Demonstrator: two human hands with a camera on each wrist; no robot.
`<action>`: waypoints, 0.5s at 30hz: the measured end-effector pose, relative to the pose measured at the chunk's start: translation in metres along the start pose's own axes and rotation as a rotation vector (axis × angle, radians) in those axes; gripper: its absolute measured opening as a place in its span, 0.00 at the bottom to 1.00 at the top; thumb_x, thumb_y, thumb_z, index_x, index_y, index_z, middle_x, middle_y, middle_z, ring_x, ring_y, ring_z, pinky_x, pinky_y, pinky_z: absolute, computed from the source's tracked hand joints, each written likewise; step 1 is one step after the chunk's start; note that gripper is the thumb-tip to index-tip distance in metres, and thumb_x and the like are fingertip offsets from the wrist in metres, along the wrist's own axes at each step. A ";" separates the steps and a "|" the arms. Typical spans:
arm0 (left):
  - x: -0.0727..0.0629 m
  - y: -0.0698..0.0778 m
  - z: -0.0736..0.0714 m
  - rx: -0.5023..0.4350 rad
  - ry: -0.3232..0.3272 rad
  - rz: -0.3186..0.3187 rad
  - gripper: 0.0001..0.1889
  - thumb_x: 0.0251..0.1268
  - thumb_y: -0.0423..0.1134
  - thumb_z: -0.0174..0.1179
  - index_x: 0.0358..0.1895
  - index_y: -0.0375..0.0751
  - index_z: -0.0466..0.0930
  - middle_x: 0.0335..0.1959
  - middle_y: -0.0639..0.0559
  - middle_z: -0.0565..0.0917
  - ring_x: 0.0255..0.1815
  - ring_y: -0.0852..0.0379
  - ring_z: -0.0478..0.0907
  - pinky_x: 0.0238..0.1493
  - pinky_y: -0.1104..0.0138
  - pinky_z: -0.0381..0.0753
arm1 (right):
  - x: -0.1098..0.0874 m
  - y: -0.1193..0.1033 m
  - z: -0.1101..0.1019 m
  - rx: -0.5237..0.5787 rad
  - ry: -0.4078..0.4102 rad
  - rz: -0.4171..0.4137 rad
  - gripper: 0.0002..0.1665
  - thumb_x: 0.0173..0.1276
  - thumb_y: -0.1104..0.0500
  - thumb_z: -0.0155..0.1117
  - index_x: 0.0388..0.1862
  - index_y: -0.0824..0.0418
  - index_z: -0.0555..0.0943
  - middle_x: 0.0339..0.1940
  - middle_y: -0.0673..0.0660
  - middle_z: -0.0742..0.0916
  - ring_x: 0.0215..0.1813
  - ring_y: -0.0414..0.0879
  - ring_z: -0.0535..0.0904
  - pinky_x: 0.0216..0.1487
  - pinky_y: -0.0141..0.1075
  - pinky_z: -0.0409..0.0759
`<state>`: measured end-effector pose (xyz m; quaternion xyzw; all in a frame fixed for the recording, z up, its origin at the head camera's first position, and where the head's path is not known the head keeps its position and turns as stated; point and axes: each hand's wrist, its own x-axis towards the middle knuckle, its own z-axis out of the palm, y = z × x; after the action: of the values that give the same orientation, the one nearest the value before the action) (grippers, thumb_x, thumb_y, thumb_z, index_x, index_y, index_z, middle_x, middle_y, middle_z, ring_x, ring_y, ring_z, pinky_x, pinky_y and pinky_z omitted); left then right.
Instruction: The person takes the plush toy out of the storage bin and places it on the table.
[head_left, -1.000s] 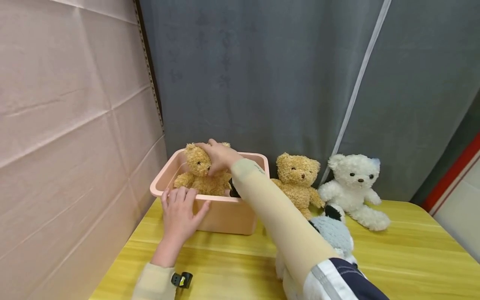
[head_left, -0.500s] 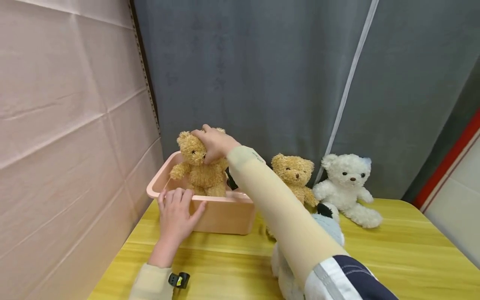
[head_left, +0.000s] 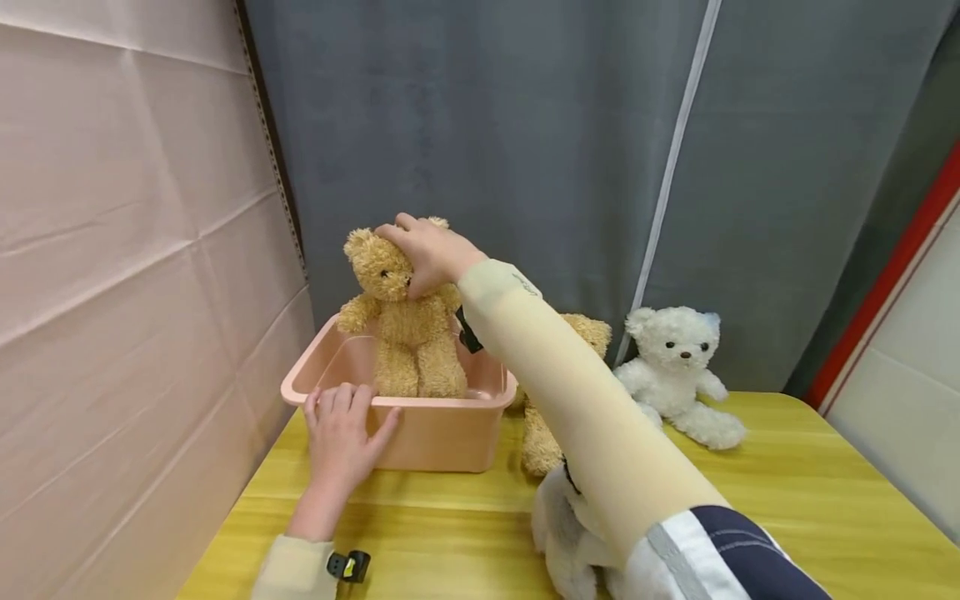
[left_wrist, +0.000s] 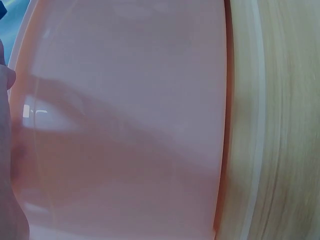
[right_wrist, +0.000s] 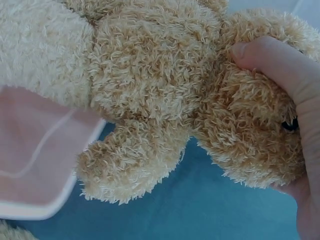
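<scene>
A golden-brown teddy bear (head_left: 408, 325) hangs upright by its head, its feet inside the pink plastic bin (head_left: 442, 437). My right hand (head_left: 431, 254) grips that head from above; in the right wrist view the thumb (right_wrist: 270, 57) presses into the plush beside the bear's face. At the bin's front rim rests my left hand (head_left: 341, 433), fingers laid over the edge and thumb against the outer wall. The left wrist view is mostly filled by the bin's front wall (left_wrist: 130, 125), with part of the hand at the left edge.
Right of the bin, a second golden bear (head_left: 542, 442) is partly hidden behind my right arm. A white bear (head_left: 678, 358) sits further right. A grey-and-white plush (head_left: 566, 533) sits near the front under my forearm. A pink wall (head_left: 135, 292) stands close at the left.
My right hand has lifted the golden bear, so its body and legs now show above the bin's rim. The left hand stays on the rim. The head view has turned slightly right.
</scene>
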<state>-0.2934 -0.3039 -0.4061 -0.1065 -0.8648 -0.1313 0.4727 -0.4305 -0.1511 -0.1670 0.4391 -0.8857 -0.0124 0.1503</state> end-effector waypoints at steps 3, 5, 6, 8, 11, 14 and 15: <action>0.001 -0.003 0.000 0.001 0.007 0.000 0.28 0.63 0.63 0.48 0.42 0.39 0.75 0.36 0.43 0.72 0.45 0.38 0.66 0.61 0.41 0.49 | -0.001 0.003 -0.015 -0.013 0.020 -0.015 0.59 0.51 0.54 0.75 0.77 0.44 0.52 0.63 0.50 0.66 0.56 0.46 0.67 0.47 0.37 0.72; 0.003 -0.005 0.000 0.004 0.010 0.005 0.26 0.62 0.62 0.50 0.41 0.39 0.74 0.35 0.44 0.71 0.44 0.38 0.66 0.61 0.41 0.50 | -0.003 0.005 -0.023 -0.019 0.030 -0.017 0.59 0.51 0.54 0.75 0.77 0.44 0.52 0.62 0.50 0.66 0.56 0.46 0.67 0.47 0.37 0.71; 0.004 -0.005 0.001 0.006 0.010 0.008 0.25 0.62 0.61 0.51 0.40 0.40 0.74 0.35 0.44 0.71 0.44 0.38 0.66 0.60 0.41 0.50 | -0.004 0.007 -0.027 -0.020 0.035 -0.016 0.59 0.51 0.54 0.75 0.77 0.44 0.52 0.62 0.50 0.66 0.55 0.46 0.67 0.48 0.37 0.71; 0.006 -0.006 0.002 0.004 0.011 0.014 0.24 0.61 0.60 0.52 0.40 0.40 0.74 0.34 0.44 0.71 0.44 0.38 0.66 0.60 0.41 0.50 | -0.008 0.011 -0.033 -0.018 0.044 -0.009 0.59 0.51 0.54 0.75 0.77 0.44 0.52 0.61 0.51 0.66 0.56 0.46 0.67 0.48 0.37 0.71; 0.007 -0.006 0.004 0.004 0.011 0.020 0.25 0.62 0.61 0.51 0.39 0.39 0.74 0.34 0.43 0.71 0.44 0.37 0.66 0.60 0.41 0.50 | -0.014 0.018 -0.040 -0.012 0.058 0.009 0.59 0.51 0.54 0.75 0.77 0.44 0.52 0.60 0.51 0.66 0.54 0.47 0.66 0.47 0.38 0.71; 0.008 -0.007 0.006 0.000 0.006 0.022 0.26 0.63 0.62 0.49 0.39 0.39 0.73 0.34 0.43 0.71 0.44 0.37 0.66 0.60 0.41 0.50 | -0.019 0.025 -0.044 -0.011 0.078 0.027 0.59 0.50 0.55 0.75 0.77 0.45 0.52 0.60 0.51 0.67 0.53 0.47 0.66 0.46 0.39 0.71; 0.008 -0.007 0.007 -0.001 0.006 0.022 0.26 0.62 0.62 0.49 0.39 0.39 0.73 0.34 0.43 0.71 0.44 0.37 0.66 0.60 0.41 0.51 | -0.021 0.028 -0.045 -0.009 0.086 0.033 0.59 0.50 0.55 0.75 0.77 0.45 0.52 0.60 0.51 0.67 0.53 0.47 0.66 0.46 0.39 0.71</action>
<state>-0.3052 -0.3079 -0.4033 -0.1159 -0.8622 -0.1268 0.4766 -0.4276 -0.1130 -0.1247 0.4239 -0.8855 0.0050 0.1904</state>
